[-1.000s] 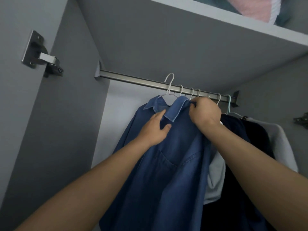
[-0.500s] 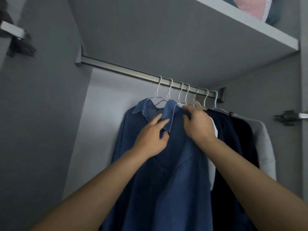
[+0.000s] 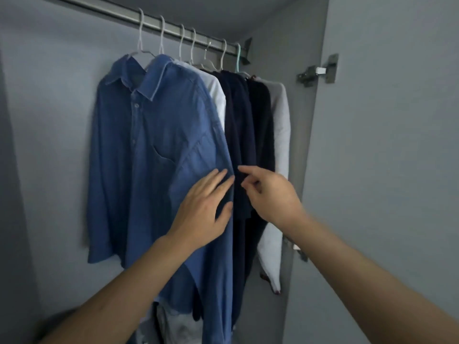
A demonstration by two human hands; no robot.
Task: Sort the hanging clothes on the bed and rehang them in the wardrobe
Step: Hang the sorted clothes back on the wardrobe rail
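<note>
Denim shirt (image 3: pixel 159 155) hangs leftmost on the rail (image 3: pixel 173 27); left hand (image 3: pixel 203 207) rests flat-fingered on it, right hand (image 3: pixel 270 192) beside, loosely curled, empty.

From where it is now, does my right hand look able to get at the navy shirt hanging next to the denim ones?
Probably yes. The right hand hovers open right in front of the navy shirt, with nothing between them; the left hand rests on the front denim shirt beside it.

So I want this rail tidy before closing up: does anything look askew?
Mostly neat. One mint hanger breaks the white set, and the pale grey garment at the far right hangs lopsided.
</note>
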